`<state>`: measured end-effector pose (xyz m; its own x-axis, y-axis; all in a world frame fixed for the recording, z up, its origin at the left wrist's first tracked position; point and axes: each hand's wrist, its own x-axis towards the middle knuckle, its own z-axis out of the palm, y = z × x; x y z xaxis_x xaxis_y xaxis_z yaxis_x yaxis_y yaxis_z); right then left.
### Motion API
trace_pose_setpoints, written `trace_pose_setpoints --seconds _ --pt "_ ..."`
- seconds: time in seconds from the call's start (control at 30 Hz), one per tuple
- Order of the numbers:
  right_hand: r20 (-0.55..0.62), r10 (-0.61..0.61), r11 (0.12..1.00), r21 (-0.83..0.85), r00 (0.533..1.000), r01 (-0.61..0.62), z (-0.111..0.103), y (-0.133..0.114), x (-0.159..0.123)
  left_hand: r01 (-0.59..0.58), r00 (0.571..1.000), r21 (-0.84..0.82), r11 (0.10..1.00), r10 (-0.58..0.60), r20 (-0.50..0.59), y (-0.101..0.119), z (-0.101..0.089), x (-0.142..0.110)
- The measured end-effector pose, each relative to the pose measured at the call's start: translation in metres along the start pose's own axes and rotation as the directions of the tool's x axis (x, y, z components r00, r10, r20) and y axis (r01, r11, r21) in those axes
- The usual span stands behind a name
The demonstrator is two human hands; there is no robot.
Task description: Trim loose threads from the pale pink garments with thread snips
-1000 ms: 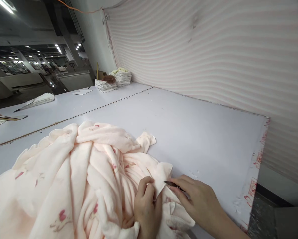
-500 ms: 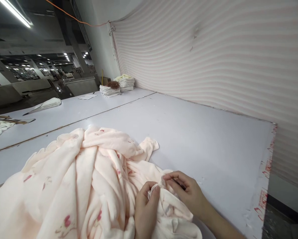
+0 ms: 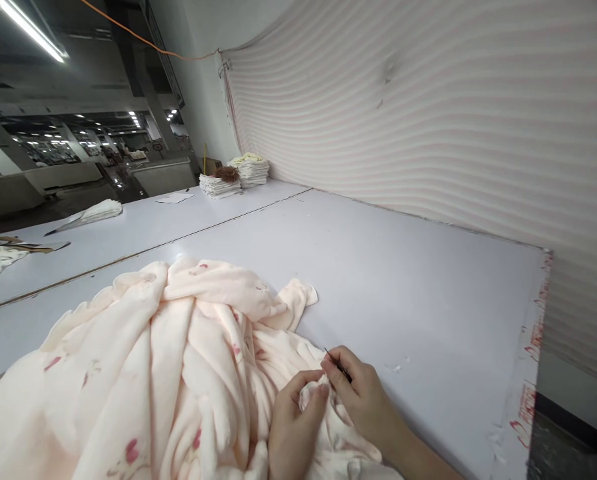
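Observation:
A big heap of pale pink plush fabric [image 3: 178, 347] with dark pink heart prints lies bunched on the table. At its near right side my left hand [image 3: 297, 420] pinches a pale edge of the fabric between thumb and fingers. My right hand [image 3: 361, 393] is closed around a thin dark pointed tool [image 3: 339, 367], whose tip sticks out past the fingers. The tool's kind cannot be made out, as the hand covers most of it. The fingertips of both hands are close together at the fabric edge.
The pale table [image 3: 403, 267] has a seam across it and red-printed tape [image 3: 531, 347] along its right edge. A striped cloth [image 3: 403, 120] hangs behind. Stacks of folded white cloth [image 3: 252, 172] stand at the far corner; more white cloth [image 3: 101, 211] lies at left.
My right hand has turned and drawn slightly left and down, and the dark tool's tip now shows above the fingers. My left hand keeps its pinch on the fabric, shifted slightly right.

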<state>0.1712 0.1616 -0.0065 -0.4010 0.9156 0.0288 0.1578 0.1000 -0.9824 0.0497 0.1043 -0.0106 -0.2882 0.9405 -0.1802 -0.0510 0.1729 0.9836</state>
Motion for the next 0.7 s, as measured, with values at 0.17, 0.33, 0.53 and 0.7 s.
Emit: trace_pose_setpoints --seconds 0.17,0.33,0.53,0.7 --pt "0.064 0.019 0.998 0.051 0.998 -0.022 -0.014 -0.005 -0.004 0.083 0.994 -0.205 0.975 -0.095 -0.051 -0.003 0.000 0.001" --pt "0.091 -0.017 0.981 -0.193 0.996 0.034 -0.022 -0.009 -0.010 0.158 0.987 -0.433 0.887 -0.133 0.086 -0.005 0.001 0.001" --pt "0.145 0.002 0.983 -0.184 0.989 0.025 -0.019 -0.012 -0.002 0.064 0.998 -0.316 0.947 -0.061 0.017 -0.001 0.000 -0.002" --pt "0.195 0.082 0.996 -0.034 0.977 -0.077 -0.018 -0.005 -0.003 0.077 0.996 -0.297 0.952 -0.061 0.062 -0.009 0.000 -0.001"
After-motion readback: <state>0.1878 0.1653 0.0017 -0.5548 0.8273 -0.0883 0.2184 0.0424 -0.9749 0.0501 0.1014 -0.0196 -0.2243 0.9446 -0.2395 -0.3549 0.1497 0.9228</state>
